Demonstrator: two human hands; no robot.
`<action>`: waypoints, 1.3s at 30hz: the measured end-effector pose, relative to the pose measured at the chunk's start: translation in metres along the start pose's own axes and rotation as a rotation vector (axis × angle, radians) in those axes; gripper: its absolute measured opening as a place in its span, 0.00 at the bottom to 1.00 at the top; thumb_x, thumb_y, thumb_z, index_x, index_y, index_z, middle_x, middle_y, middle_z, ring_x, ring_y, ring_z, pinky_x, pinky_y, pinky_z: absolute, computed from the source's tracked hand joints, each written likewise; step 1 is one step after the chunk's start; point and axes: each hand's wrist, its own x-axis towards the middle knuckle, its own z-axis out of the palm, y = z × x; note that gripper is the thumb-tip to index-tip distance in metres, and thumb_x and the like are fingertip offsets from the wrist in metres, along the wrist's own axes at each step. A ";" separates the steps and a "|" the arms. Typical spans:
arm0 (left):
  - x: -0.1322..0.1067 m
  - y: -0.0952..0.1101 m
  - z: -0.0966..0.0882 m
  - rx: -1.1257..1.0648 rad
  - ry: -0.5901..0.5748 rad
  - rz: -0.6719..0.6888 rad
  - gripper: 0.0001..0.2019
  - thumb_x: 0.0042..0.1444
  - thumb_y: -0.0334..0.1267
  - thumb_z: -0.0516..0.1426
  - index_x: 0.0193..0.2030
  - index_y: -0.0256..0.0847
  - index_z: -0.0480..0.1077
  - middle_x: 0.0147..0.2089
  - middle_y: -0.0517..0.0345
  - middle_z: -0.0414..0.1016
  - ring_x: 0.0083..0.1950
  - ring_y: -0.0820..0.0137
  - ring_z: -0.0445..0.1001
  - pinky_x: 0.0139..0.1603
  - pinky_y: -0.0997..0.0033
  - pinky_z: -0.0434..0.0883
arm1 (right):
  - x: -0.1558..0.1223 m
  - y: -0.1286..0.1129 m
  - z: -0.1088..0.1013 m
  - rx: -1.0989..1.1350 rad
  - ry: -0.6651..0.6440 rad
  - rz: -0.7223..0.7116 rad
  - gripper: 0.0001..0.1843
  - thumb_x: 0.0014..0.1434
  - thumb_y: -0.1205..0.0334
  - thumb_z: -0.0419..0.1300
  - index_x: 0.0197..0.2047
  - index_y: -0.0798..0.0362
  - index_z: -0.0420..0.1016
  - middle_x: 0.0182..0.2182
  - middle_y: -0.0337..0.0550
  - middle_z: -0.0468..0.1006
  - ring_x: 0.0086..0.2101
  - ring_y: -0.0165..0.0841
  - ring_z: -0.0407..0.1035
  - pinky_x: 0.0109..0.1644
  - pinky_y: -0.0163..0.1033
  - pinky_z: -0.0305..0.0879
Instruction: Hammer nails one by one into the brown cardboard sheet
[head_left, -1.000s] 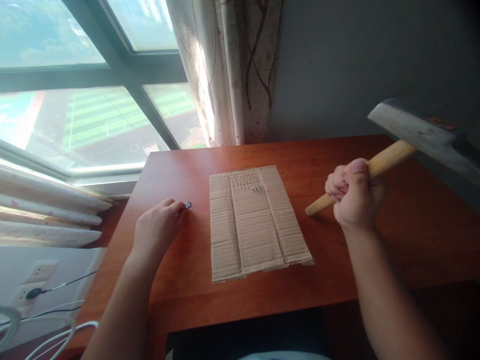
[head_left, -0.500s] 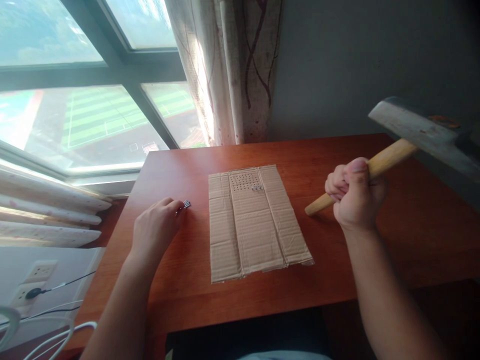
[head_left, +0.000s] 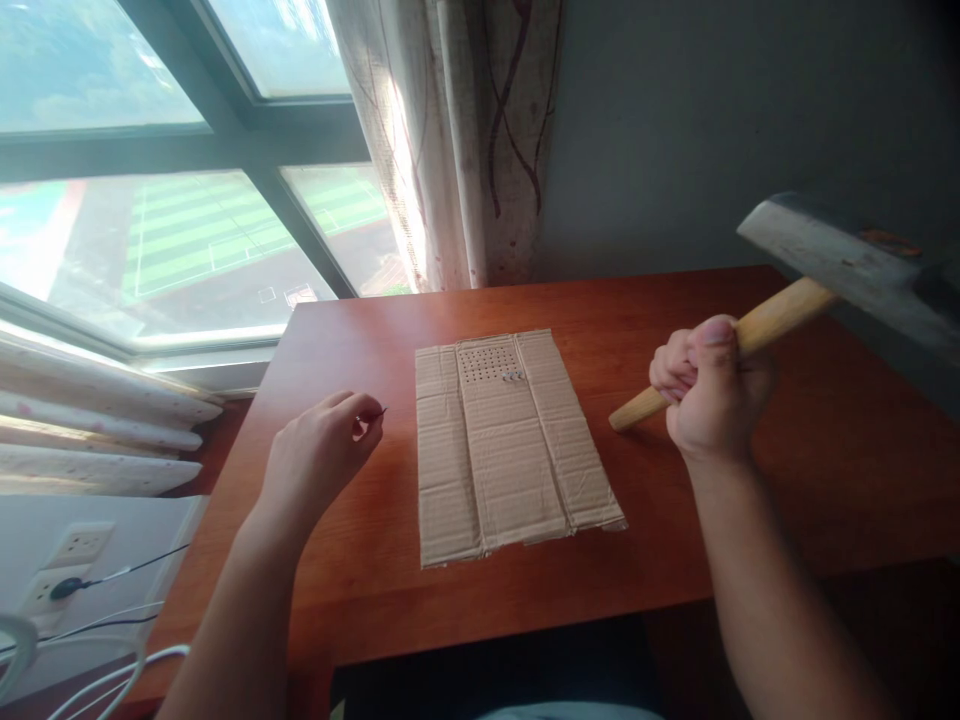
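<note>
My right hand (head_left: 709, 395) is a fist round the wooden handle of a hammer (head_left: 757, 325), whose grey metal head (head_left: 847, 265) is raised at the right. My left hand (head_left: 322, 450) hovers just above the table, left of a flat sheet of cardboard (head_left: 510, 450), and pinches a small thin nail (head_left: 379, 412) between thumb and forefinger. Near the cardboard's far end is a grid of small holes (head_left: 487, 362), with a few nail heads (head_left: 514, 376) at its right corner.
The red-brown wooden table (head_left: 825, 470) stands against a grey wall, with a window and a patterned curtain (head_left: 480, 140) at the back left. Below the table's left edge are a wall socket (head_left: 71, 560) and white cables (head_left: 112, 660).
My left hand has lifted slightly and turned, now pinching a single nail. The small pile of nails seen at its fingertips earlier no longer shows. The hammer hand has stayed put.
</note>
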 end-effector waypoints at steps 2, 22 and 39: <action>0.003 0.011 -0.009 -0.227 0.120 0.038 0.07 0.59 0.41 0.57 0.36 0.43 0.75 0.31 0.60 0.77 0.30 0.71 0.73 0.32 0.71 0.67 | 0.000 0.000 0.000 0.003 0.002 0.007 0.29 0.63 0.50 0.64 0.21 0.50 0.51 0.14 0.27 0.49 0.13 0.21 0.44 0.15 0.32 0.39; 0.053 0.100 0.003 -0.860 0.123 0.240 0.05 0.54 0.35 0.62 0.34 0.37 0.79 0.29 0.57 0.79 0.28 0.75 0.71 0.29 0.76 0.70 | 0.000 0.000 0.000 0.018 0.017 0.012 0.28 0.62 0.51 0.65 0.21 0.50 0.52 0.14 0.27 0.49 0.13 0.20 0.43 0.15 0.32 0.38; 0.054 0.097 0.004 -0.903 0.102 0.212 0.06 0.53 0.37 0.63 0.34 0.38 0.78 0.31 0.55 0.80 0.30 0.72 0.75 0.31 0.74 0.72 | -0.001 0.000 -0.001 -0.026 0.029 0.016 0.29 0.62 0.49 0.64 0.22 0.50 0.51 0.14 0.27 0.49 0.13 0.20 0.43 0.15 0.31 0.40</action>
